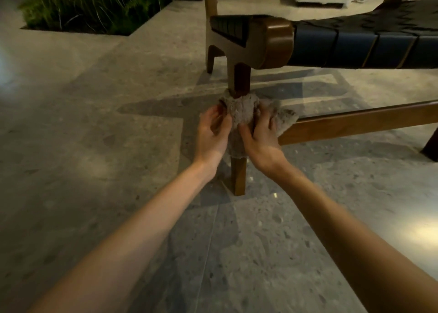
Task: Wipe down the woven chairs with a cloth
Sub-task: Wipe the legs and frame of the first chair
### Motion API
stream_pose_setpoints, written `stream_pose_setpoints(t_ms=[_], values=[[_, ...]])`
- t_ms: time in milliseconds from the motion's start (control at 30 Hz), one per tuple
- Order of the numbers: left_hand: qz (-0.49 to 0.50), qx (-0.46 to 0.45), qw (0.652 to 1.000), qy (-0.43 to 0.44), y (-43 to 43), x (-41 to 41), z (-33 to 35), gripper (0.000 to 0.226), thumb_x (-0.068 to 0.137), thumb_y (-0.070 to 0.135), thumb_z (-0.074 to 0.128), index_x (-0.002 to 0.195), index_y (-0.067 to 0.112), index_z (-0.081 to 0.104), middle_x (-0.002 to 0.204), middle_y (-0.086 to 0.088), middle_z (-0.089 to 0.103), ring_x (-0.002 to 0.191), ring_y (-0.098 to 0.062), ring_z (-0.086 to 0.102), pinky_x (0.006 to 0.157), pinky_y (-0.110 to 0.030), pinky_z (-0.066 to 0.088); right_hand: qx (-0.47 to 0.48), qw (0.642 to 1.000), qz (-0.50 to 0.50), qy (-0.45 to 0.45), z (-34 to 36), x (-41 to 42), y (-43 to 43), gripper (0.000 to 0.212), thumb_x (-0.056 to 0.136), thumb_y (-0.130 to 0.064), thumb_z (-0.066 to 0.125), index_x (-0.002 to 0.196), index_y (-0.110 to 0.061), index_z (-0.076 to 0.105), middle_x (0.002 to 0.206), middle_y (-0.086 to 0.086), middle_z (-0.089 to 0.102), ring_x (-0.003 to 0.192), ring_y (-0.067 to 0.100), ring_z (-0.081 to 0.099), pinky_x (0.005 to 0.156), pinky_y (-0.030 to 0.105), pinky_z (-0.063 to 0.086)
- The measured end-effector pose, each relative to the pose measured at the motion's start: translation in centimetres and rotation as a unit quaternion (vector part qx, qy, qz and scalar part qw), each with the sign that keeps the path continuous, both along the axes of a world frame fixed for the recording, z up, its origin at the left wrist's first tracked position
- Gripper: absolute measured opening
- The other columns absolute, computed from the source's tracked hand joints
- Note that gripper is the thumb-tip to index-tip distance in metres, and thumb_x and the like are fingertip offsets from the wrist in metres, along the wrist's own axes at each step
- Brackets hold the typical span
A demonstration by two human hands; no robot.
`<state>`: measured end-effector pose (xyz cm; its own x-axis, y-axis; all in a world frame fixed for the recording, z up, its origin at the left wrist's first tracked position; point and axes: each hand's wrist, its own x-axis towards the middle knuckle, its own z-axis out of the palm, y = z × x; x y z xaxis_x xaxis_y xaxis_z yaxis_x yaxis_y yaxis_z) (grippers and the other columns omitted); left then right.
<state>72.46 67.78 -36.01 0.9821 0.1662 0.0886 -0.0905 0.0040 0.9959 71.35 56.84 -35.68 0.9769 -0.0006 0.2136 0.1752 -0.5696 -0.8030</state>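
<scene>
The woven chair point(279, 42) stands on the speckled stone floor point(94, 170), its seat of dark straps point(355, 47) stretching off to the right. Its near front leg point(239, 177) runs straight up and down, foot on the floor. Bunched round the middle of that leg is the cloth point(241, 113), lying lengthwise along the wood, with one loose corner flopping right over the low wooden rail point(355, 120). The left hand point(212, 135) curls its fingers into the cloth's left side; the right hand point(260, 139) clasps the right side, thumb towards the leg, so both grasp the cloth against the wood. The cloth is grey-brown and fluffy (rather like towelling), crumpled into folds. Green grasses point(94, 4) grow in a bed beyond.
</scene>
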Motion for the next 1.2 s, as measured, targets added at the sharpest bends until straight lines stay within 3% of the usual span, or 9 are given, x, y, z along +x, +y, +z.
stream_pose_setpoints(t_ms=[67,133,233,367,533,800,967,1067,1200], values=[[-0.05,0.007,0.999,-0.006,-0.1,-0.4,-0.4,0.044,0.098,0.016,0.049,0.141,0.012,0.04,0.137,0.001,0.051,0.124,-0.007,0.048,0.102,-0.02,0.041,-0.038,0.999,0.013,0.03,-0.1,0.5,-0.1,0.056,0.103,-0.03,0.035,0.151,-0.014,0.011,0.157,0.005,0.022,0.145,0.021,0.008,0.12,0.042,0.003],[-0.077,0.002,0.997,-0.018,-0.2,-0.2,0.0,0.045,0.099,0.014,0.044,0.144,0.011,0.037,0.142,-0.002,0.046,0.129,-0.009,0.044,0.105,-0.02,0.038,0.024,0.996,0.061,0.054,0.3,0.8,-0.3,0.053,0.103,-0.031,0.035,0.151,-0.021,0.015,0.153,0.003,0.031,0.142,0.022,0.023,0.117,0.042,0.022],[-0.08,0.02,0.994,-0.069,-0.2,0.8,1.8,0.041,0.099,0.016,0.045,0.14,0.012,0.042,0.135,0.003,0.051,0.12,0.001,0.047,0.093,-0.007,0.04,0.134,0.985,0.101,0.028,2.1,1.3,-0.5,0.04,0.103,-0.026,0.037,0.142,-0.021,0.032,0.129,-0.007,0.054,0.116,-0.004,0.051,0.094,0.015,0.044],[-0.071,0.02,0.991,-0.108,-0.3,2.7,4.4,0.044,0.099,0.013,0.045,0.142,0.01,0.039,0.141,-0.004,0.047,0.128,-0.01,0.044,0.096,-0.009,0.04,0.137,0.987,0.07,-0.037,4.5,2.9,-0.5,0.018,0.102,-0.022,0.041,0.117,-0.031,0.044,0.102,-0.023,0.053,0.086,-0.023,0.053,0.076,0.0,0.043],[-0.091,0.063,0.985,-0.133,0.3,2.7,4.0,0.044,0.099,0.01,0.045,0.142,0.002,0.037,0.138,-0.013,0.05,0.129,-0.019,0.045,0.107,-0.03,0.039,0.105,0.991,0.003,-0.088,3.4,2.2,0.8,0.013,0.101,-0.023,0.042,0.102,-0.035,0.047,0.092,-0.019,0.056,0.083,-0.009,0.056,0.072,0.007,0.046],[-0.069,0.104,0.988,-0.088,0.7,0.4,-1.1,0.039,0.095,0.011,0.052,0.133,0.001,0.05,0.124,-0.011,0.061,0.114,-0.014,0.058,0.095,-0.021,0.047,0.006,0.986,-0.043,-0.161,-1.6,-1.0,-0.1,0.036,0.096,-0.019,0.054,0.132,-0.012,0.054,0.092,-0.023,0.052,0.093,0.018,0.059,0.08,0.03,0.052],[-0.05,0.106,0.992,-0.048,0.7,-0.8,-4.9,0.018,0.092,0.01,0.057,0.108,0.006,0.064,0.092,0.003,0.067,0.089,-0.004,0.063,0.072,-0.01,0.047,-0.055,0.976,-0.059,-0.2,-3.8,-3.0,-0.3,0.053,0.089,-0.003,0.061,0.139,-0.006,0.047,0.092,-0.01,0.057,0.086,0.012,0.054,0.073,0.019,0.045],[-0.045,0.094,0.995,0.0,0.6,-1.7,-6.7,0.014,0.089,0.007,0.06,0.093,0.02,0.063,0.083,0.015,0.064,0.076,0.005,0.061,0.066,-0.005,0.043,-0.088,0.98,-0.04,-0.175,-5.5,-4.1,-0.7,0.052,0.086,-0.002,0.066,0.136,-0.007,0.051,0.114,0.009,0.066,0.1,0.02,0.062,0.086,0.024,0.049],[-0.074,0.106,0.99,0.049,0.8,-3.4,-8.9,0.024,0.091,0.014,0.06,0.114,0.016,0.064,0.107,0.007,0.065,0.101,-0.006,0.061,0.083,-0.007,0.044,-0.076,0.992,-0.075,-0.064,-8.4,-6.7,-1.0,0.045,0.089,-0.011,0.065,0.133,-0.013,0.054,0.112,0.006,0.068,0.094,0.015,0.065,0.084,0.033,0.056]])
